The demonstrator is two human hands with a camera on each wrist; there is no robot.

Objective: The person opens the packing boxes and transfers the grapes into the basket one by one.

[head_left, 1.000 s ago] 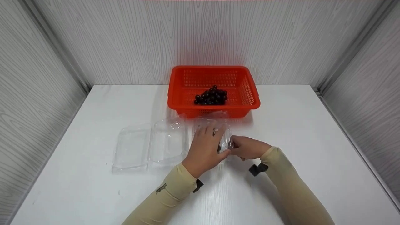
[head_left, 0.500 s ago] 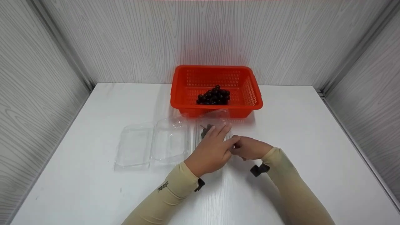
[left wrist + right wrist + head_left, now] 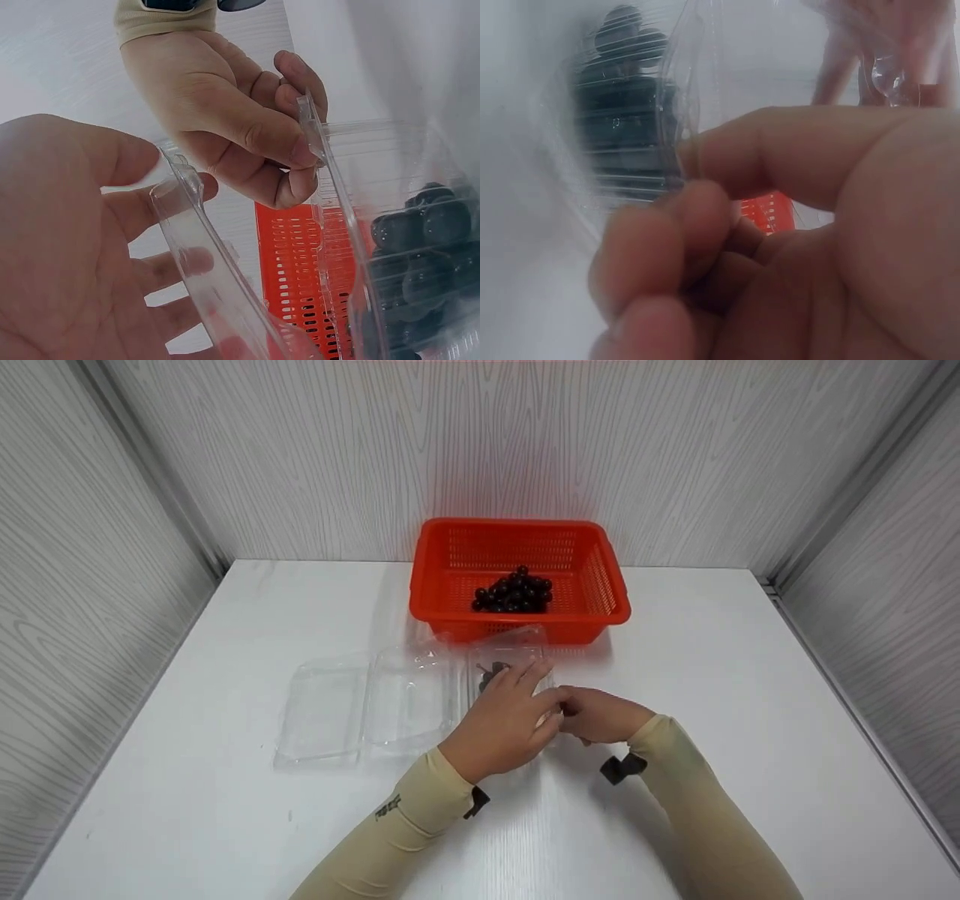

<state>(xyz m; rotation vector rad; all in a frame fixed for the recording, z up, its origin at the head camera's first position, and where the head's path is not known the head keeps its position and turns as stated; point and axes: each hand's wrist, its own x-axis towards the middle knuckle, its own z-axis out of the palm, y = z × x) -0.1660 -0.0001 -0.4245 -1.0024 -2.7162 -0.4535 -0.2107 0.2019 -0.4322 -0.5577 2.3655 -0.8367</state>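
A clear plastic clamshell box [image 3: 375, 142] with dark grapes [image 3: 427, 262] inside stands in front of the basket. My right hand [image 3: 604, 716] pinches the rim of its grape-filled half between thumb and curled fingers, as the right wrist view shows up close. Over the box lies my left hand [image 3: 502, 727]. Its thumb and fingertips hold the edge of the lid [image 3: 206, 255], which stands apart from the rim of the other half in the left wrist view. In the head view my left hand hides much of the box, leaving only some grapes [image 3: 491, 671] and a stem visible.
Behind the box is a red plastic basket [image 3: 525, 618] holding a pile of dark grapes [image 3: 517, 591]. To the left lies a second clear clamshell [image 3: 409, 701], spread flat with both halves facing up. Pale wood-grain walls [image 3: 480, 450] surround the white table [image 3: 225, 810].
My left hand has shifted slightly right, its thumb side now close against the right hand. Grapes show farther left in the box. The right hand keeps its pinch in nearly the same spot.
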